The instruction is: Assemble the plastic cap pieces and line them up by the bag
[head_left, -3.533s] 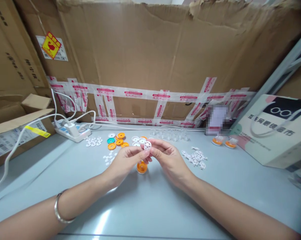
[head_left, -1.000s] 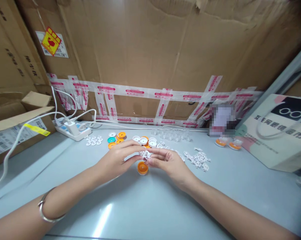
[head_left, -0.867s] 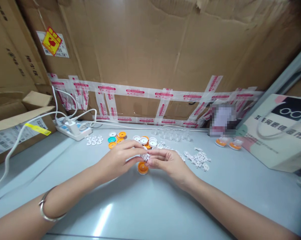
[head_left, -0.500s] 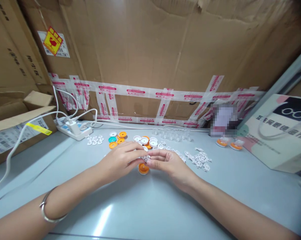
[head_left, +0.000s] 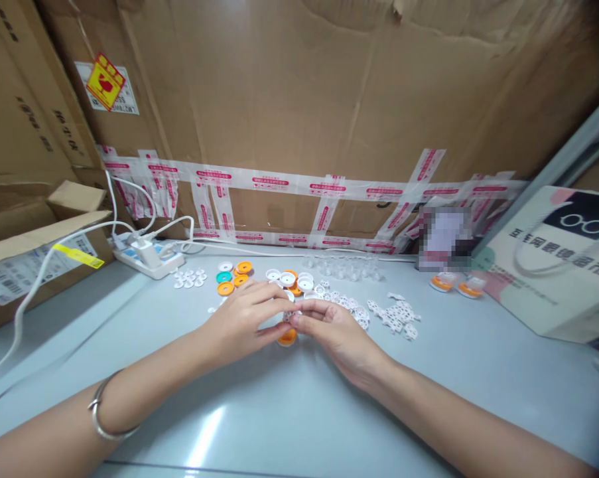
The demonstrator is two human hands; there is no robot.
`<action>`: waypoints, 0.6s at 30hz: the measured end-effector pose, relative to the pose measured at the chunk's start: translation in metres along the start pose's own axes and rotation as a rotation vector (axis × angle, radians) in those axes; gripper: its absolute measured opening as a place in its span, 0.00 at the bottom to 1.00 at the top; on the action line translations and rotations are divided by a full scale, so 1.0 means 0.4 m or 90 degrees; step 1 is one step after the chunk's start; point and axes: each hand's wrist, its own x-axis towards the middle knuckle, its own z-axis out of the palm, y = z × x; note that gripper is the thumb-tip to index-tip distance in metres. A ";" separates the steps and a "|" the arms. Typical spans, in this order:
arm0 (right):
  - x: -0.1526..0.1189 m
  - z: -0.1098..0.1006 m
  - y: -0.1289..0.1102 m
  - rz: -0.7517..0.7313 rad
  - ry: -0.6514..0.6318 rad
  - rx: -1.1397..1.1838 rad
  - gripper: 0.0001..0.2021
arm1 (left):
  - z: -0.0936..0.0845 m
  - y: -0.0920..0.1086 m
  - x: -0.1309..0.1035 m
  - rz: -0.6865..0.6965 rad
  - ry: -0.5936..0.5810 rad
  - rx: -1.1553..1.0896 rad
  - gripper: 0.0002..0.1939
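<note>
My left hand (head_left: 252, 315) and my right hand (head_left: 332, 328) meet at the middle of the table, fingertips together. Between them they pinch a small white piece with dark spots (head_left: 290, 316), partly hidden by the fingers. Just below the fingertips sits an orange round part (head_left: 287, 338) on the table. Behind my hands are white round caps (head_left: 305, 283) and orange ones (head_left: 244, 267), with one teal cap (head_left: 224, 277). Spotted white pieces (head_left: 396, 313) lie in a flat pile to the right of my right hand.
Small white parts (head_left: 190, 278) lie near a power strip (head_left: 152, 262) with cables. Clear domed pieces (head_left: 353, 268) stand at the back. Two orange-based items (head_left: 442, 282) sit before a printed bag (head_left: 552, 265). Cardboard boxes (head_left: 279, 99) wall the back and left.
My left hand's fingers have shifted slightly, and its wrist with the bracelet has moved a little to the right. The spotted piece between the fingertips has turned and is more covered.
</note>
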 end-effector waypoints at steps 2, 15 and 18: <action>0.000 0.002 0.000 0.004 0.002 0.008 0.14 | -0.002 0.001 0.001 -0.014 0.014 -0.050 0.09; 0.011 -0.036 -0.014 -0.096 0.070 -0.110 0.15 | 0.013 -0.021 0.000 -0.348 0.039 -0.447 0.11; 0.014 -0.058 -0.008 -0.156 0.048 -0.327 0.20 | 0.000 -0.034 -0.003 -0.339 -0.054 -0.373 0.10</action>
